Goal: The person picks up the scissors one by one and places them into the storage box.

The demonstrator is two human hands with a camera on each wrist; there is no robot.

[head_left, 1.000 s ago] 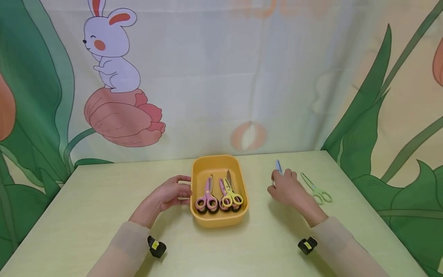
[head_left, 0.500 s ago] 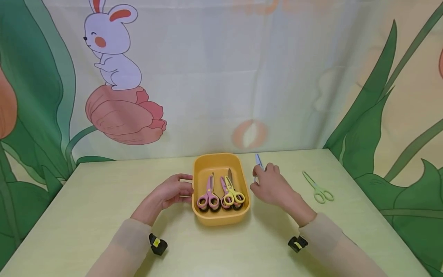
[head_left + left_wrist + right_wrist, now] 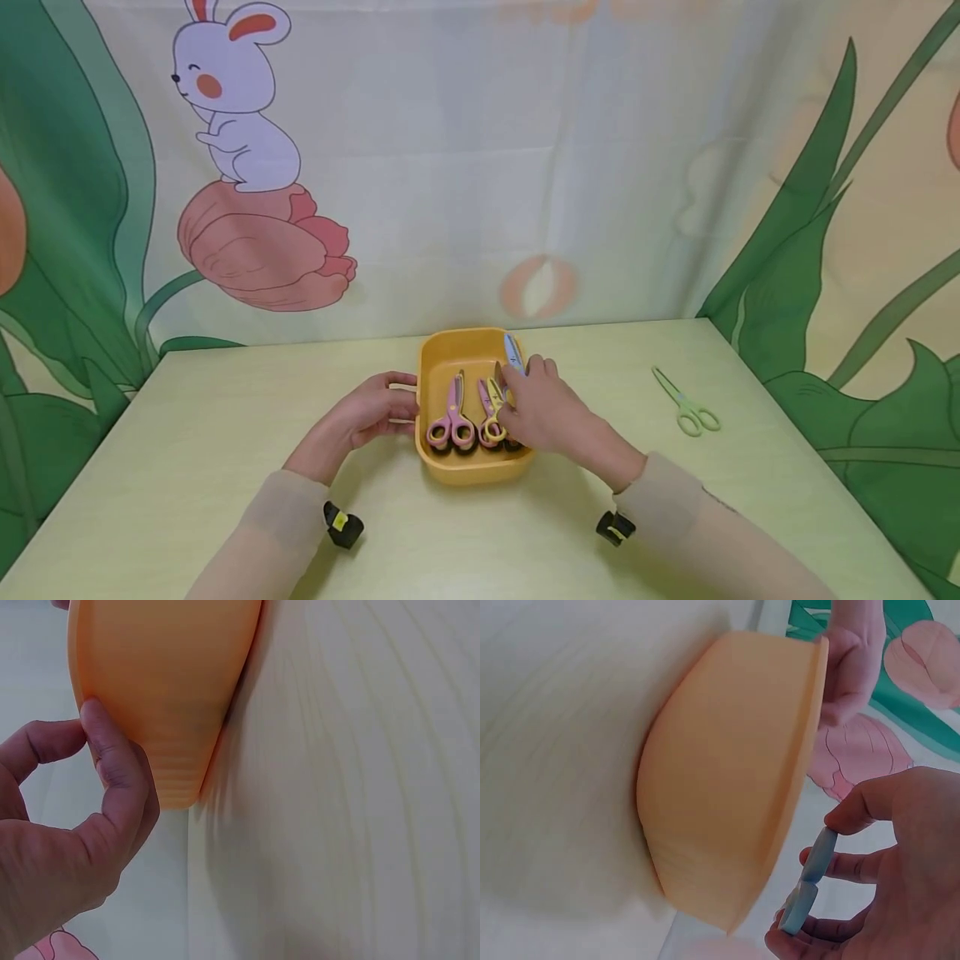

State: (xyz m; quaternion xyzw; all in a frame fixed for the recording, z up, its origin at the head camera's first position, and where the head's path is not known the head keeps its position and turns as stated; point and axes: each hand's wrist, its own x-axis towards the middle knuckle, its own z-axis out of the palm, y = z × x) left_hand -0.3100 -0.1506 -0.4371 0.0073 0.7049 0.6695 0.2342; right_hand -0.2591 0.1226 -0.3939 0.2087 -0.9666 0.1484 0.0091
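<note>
In the head view a yellow plastic bin (image 3: 474,475) stands on the table, holding several scissors. A pink pair (image 3: 452,417) lies at its left; yellow scissors (image 3: 495,408) lie over another pink pair, partly hidden by my right hand (image 3: 547,408). That hand is above the bin's right side and pinches light blue scissors (image 3: 513,353), blades pointing away. The right wrist view shows their handles (image 3: 819,855) between thumb and fingers, beside the rim. My left hand (image 3: 375,412) holds the bin's left rim, thumb and fingertips meeting there in the left wrist view.
Light green scissors (image 3: 686,404) lie on the right part of the pale table (image 3: 225,467). A printed curtain (image 3: 420,167) with a rabbit and flowers hangs behind the table's far edge.
My right hand has carried the light blue scissors leftward, from the table at the bin's right to above the bin. The left hand has stayed at the bin's left rim.
</note>
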